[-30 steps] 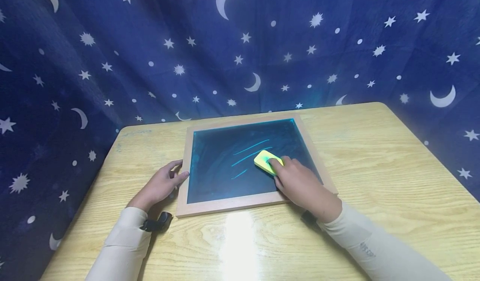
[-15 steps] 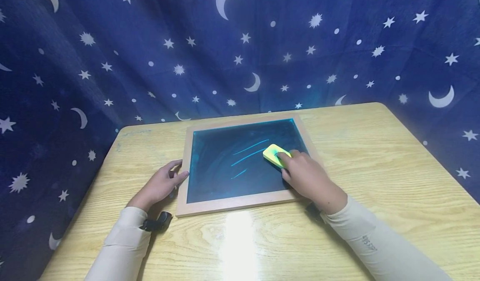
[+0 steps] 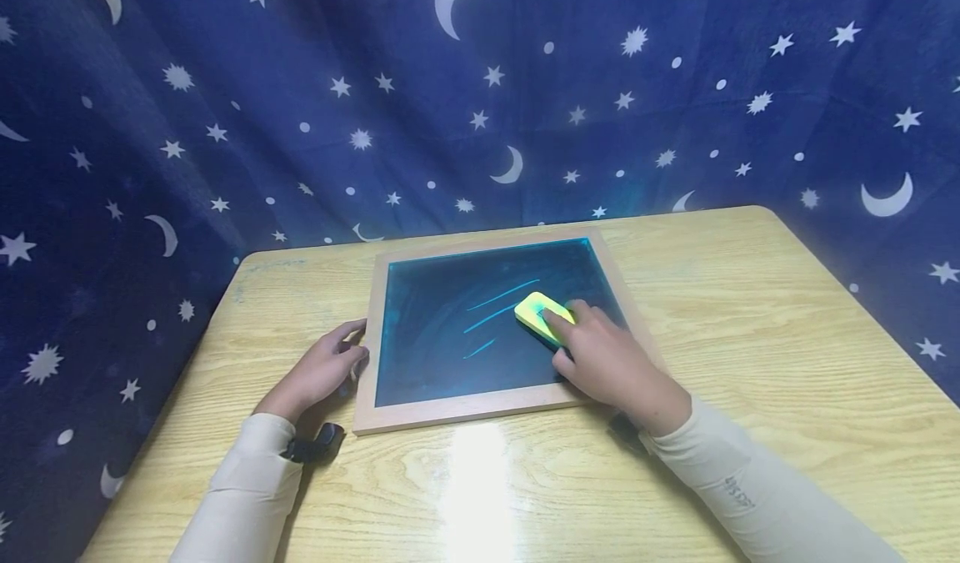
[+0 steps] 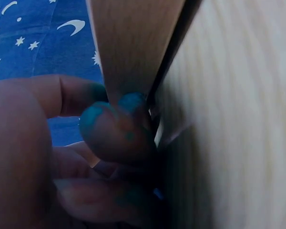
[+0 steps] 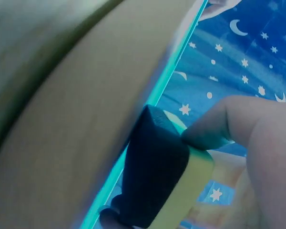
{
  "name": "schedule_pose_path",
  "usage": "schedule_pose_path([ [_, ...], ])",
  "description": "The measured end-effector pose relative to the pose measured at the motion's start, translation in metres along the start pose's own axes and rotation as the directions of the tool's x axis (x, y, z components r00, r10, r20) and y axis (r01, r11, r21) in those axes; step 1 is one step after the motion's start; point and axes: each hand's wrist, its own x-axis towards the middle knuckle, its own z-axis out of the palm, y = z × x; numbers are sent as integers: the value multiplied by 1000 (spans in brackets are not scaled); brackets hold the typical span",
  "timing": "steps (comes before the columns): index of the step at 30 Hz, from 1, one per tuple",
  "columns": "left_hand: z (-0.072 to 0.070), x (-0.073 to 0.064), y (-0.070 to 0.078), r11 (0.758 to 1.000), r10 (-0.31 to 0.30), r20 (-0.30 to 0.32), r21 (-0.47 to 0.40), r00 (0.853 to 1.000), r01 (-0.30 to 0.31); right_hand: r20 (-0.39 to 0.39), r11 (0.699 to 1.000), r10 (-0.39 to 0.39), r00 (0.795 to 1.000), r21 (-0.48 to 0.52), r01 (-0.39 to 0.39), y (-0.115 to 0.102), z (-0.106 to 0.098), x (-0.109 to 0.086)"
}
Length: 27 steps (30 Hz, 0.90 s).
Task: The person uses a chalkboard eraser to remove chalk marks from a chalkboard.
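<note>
A wood-framed blackboard (image 3: 427,371) lies on the table, marked with three slanting blue chalk lines (image 3: 502,294). My right hand (image 3: 611,359) grips a yellow chalkboard eraser (image 3: 534,308) over the board's right half, index fingertip on its blue-stained top. In the right wrist view, the eraser's dark felt pad (image 5: 155,167) faces the board, close at the blue-dusted inner edge of the frame. My left hand (image 3: 321,373) rests beside the board's left side, fingers loosely bent. Its blue-chalked fingertips (image 4: 93,119) meet the wooden frame (image 4: 133,47) in the left wrist view.
The light wood table (image 3: 757,321) extends around the board, with a faint blue smudge at its far left corner. A dark blue curtain (image 3: 420,87) with moons and stars hangs behind and to the left. A black wrist strap (image 3: 315,446) shows on the left forearm.
The right hand slid the eraser right and away, then back a little to the left. The left thumb has drawn back from the top of the frame. The three chalk lines stay visible.
</note>
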Motion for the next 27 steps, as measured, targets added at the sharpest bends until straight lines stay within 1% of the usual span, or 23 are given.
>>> schedule_pose_path([
  [6, 0, 0, 1, 1000, 15, -4, -2, 1000, -15, 19, 998, -49, 999, 33, 48, -10, 5, -3],
  [13, 0, -1, 2, 1000, 10, -2, -20, 1000, -10, -12, 988, -147, 989, 47, 147, -22, 8, -9],
  [19, 1, -1, 2, 998, -8, 8, -68, 1000, 9, -20, 969, -243, 970, 41, 243, -33, 9, -15],
  [23, 1, -1, 2, 998, -15, 3, -66, 1000, 15, -18, 953, -303, 953, 29, 303, -40, 10, -19],
  [27, 1, -1, 3, 998, -26, -1, -54, 1000, 25, -12, 941, -337, 941, 22, 338, -45, 10, -21],
])
